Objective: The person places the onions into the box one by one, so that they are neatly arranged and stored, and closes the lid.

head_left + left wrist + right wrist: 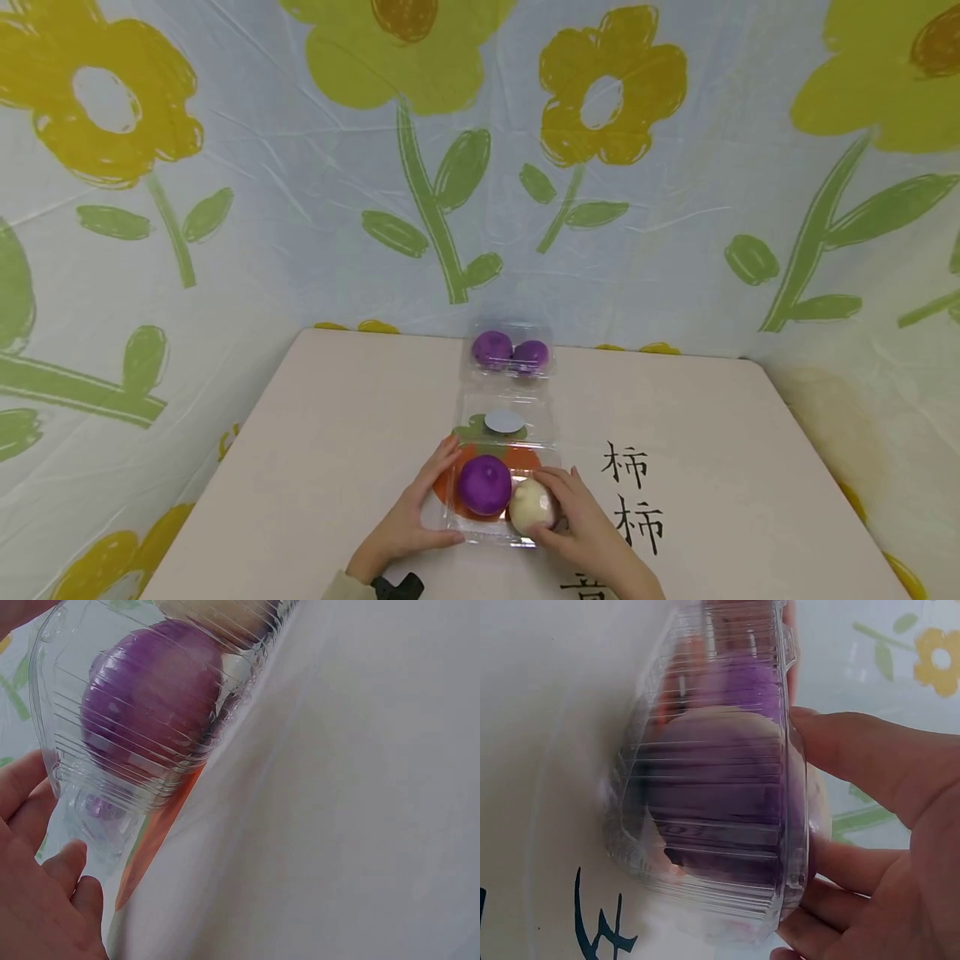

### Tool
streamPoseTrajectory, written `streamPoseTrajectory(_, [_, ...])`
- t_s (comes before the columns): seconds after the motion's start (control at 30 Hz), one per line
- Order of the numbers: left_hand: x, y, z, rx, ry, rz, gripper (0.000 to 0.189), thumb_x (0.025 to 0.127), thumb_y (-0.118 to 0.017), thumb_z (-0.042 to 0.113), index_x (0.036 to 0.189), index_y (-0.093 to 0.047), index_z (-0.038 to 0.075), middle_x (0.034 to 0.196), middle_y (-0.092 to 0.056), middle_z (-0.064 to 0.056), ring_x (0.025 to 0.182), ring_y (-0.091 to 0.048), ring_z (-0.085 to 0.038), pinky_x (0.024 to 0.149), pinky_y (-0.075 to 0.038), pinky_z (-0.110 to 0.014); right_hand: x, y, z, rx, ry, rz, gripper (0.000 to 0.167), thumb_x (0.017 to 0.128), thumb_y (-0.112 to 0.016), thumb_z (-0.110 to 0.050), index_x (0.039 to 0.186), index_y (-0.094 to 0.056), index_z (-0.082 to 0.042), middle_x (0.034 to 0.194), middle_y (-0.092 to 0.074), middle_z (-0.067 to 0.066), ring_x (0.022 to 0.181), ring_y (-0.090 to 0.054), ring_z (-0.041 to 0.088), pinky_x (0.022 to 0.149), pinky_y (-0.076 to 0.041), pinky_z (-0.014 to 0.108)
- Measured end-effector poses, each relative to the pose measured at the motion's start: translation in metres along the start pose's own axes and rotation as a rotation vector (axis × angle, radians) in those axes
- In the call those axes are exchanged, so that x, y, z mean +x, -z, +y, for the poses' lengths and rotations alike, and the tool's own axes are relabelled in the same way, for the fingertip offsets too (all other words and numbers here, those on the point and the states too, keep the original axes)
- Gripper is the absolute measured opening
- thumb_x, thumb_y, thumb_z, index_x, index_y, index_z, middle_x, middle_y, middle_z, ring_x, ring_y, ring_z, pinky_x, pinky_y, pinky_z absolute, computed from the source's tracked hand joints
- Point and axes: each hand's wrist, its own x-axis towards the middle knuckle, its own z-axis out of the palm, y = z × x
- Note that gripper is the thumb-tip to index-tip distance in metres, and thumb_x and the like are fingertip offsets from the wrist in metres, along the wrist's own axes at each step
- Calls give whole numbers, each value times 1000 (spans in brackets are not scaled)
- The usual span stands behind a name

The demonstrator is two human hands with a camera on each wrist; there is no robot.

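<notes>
A clear plastic clamshell box (495, 542) lies unfolded in front of me, its lid (468, 398) laid back away from me with a white oval label. In the box's left half sits a turnip (485, 485) with its purple side up. Beside it is a second turnip (531, 507), pale side up and purple below, as the right wrist view shows. My right hand (592, 537) holds the pale turnip between thumb and fingers at the box's rim. My left hand (408, 521) spreads along the box's left side, index fingertip near the far corner and thumb at the near one.
Farther back, a clear container (512, 327) holds two purple turnips (492, 350). An orange-red print (442, 492) with green shows on the table under the box. Black characters (626, 467) are printed to the right. A flowered cloth (300, 183) hangs behind and beside the table.
</notes>
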Motion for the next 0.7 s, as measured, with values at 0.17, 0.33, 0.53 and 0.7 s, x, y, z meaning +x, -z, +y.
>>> streamPoseTrajectory(0.17, [-1,0,-1,1,2,0,102,72,-89,26,152,-32,-2,161,-18,-24,147,-8,-48,119,-8,-26,0,3,4,28,-8,-12,61,79,-83,-27,130,-59,-3,131,-60,8,127,-52,34,118,-12,20])
streamPoseTrajectory(0.33, [-2,-1,0,-3,-11,0,102,71,-89,22,151,-31,-4,161,-18,-26,147,-8,-48,119,-8,-27,2,15,12,120,-16,-14,54,87,-77,-26,135,-57,-11,132,-61,7,126,-55,27,106,-44,45])
streamPoseTrajectory(0.53, [-1,-1,0,-1,-17,2,102,72,-89,24,151,-31,-5,160,-18,-26,147,-8,-49,119,-8,-28,9,29,25,239,-85,18,42,95,-68,-20,135,-57,-15,135,-60,1,126,-55,26,105,-45,45])
streamPoseTrajectory(0.7, [0,-1,0,-4,-23,1,101,73,-89,25,150,-32,-5,161,-17,-25,147,-8,-49,119,-8,-27,18,30,40,489,-182,100,40,97,-64,-11,135,-55,-5,137,-58,14,130,-52,32,106,-41,22])
